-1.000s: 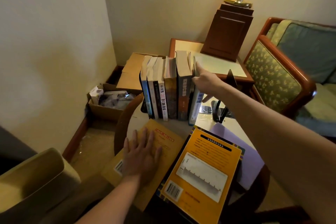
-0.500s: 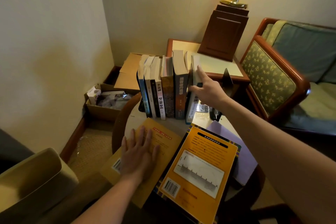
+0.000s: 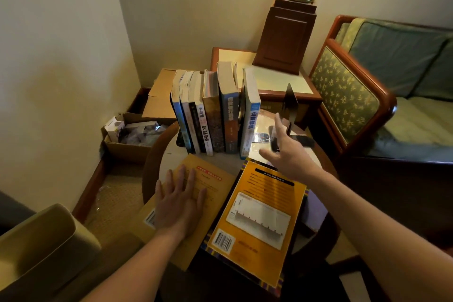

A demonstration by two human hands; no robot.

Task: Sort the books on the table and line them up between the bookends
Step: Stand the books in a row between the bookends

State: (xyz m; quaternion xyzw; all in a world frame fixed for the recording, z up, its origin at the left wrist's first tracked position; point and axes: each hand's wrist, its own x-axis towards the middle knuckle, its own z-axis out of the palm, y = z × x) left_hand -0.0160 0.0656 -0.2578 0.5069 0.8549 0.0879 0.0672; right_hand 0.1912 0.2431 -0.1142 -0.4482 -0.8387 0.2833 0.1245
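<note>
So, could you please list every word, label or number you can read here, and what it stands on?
"企業", then blurred characters: spine of the rightmost upright book.
Chinese characters, too blurred to read: the white spine.
Blurred, unreadable: the dark blue spine.
Title bar and barcode, too small to read: the orange book lying flat.
Red strip and barcode, unreadable: the yellow book under the left hand.

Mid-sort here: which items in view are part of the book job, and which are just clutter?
Job: upright row of books; right bookend; yellow book under the flat left hand; orange book; open right hand near the bookend.
Clutter: lamp base; cardboard box; sofa.
</note>
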